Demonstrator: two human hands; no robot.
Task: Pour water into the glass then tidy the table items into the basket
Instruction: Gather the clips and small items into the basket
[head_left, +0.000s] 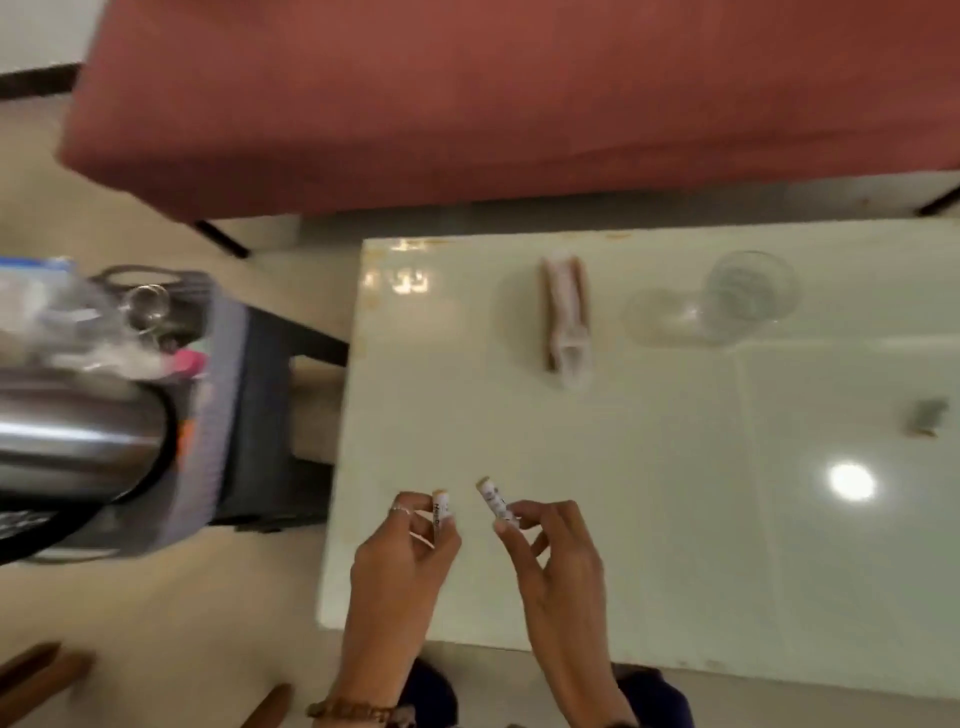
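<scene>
Over the near left corner of the glossy white table, my left hand pinches a small white tube with an orange cap. My right hand pinches a second, matching small tube. A clear glass with water stands at the table's far right. A packet in brown and white wrapping lies near the far middle. Left of the table, a grey basket sits on a dark stool and holds a steel flask, a clear bottle and a pink item.
A red sofa runs along the far side of the table. A small greenish scrap lies at the table's right. A lamp glare shows on the tabletop. Beige floor surrounds the stool, with wooden pieces at lower left.
</scene>
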